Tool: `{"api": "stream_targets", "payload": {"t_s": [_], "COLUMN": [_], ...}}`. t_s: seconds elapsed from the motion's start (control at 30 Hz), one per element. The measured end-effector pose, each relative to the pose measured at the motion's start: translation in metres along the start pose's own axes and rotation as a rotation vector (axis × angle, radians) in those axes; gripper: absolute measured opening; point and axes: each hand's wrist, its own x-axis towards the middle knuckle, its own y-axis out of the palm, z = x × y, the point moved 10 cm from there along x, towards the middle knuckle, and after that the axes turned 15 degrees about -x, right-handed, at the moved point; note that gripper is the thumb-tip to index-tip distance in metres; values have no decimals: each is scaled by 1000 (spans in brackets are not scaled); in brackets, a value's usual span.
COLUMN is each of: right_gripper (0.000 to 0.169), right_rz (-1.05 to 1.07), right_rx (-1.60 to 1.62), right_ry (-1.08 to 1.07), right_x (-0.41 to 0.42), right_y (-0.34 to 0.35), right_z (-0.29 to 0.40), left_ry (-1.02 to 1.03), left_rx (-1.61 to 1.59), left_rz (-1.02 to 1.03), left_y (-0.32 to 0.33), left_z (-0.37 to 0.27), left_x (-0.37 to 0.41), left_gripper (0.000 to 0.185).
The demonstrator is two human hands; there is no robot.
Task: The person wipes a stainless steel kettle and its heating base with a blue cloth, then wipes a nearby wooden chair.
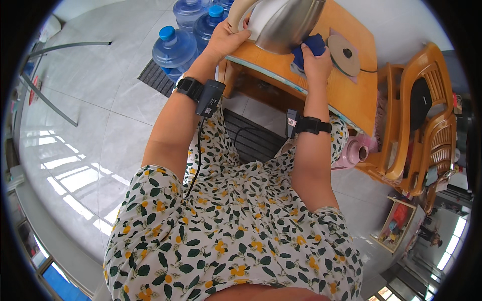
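A stainless steel electric kettle [288, 26] with a cream plastic handle is at the top of the view, over the front part of a wooden table [350, 101]. My left hand [226, 37] grips the lower end of its handle. My right hand [317, 64] holds a bunched dark blue cloth [309, 49] against the lower right side of the kettle body. Just right of that hand lies the kettle's round power base [343, 55], with a cord running off to the right. The top of the kettle is cut off by the frame.
Several large blue water bottles [176, 50] stand on the floor left of the table, by a grey striped mat [156, 79]. Stacked orange plastic chairs [410, 113] are at the right. A pink thermos flask [352, 152] stands below the table's right edge.
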Motion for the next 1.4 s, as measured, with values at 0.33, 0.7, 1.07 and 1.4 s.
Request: {"api": "stream_targets", "payload": {"t_s": [0.33, 0.7, 1.07, 1.4], "right_gripper": [58, 66, 59, 58], "right_rz": [201, 136, 154, 188], "right_rx": [389, 84, 244, 344], "right_ry": [87, 14, 76, 45], "right_x": [-28, -2, -12, 0], "right_y": [30, 13, 24, 31], "right_z": [0, -3, -11, -17], "left_ry": [44, 121, 131, 154], "left_rx": [-10, 54, 65, 40], "left_rz": [-13, -12, 19, 2], "left_y": [0, -2, 6, 2], "left_z": [-7, -9, -18, -17], "left_x": [-4, -1, -4, -3], "left_gripper": [9, 18, 18, 18]}}
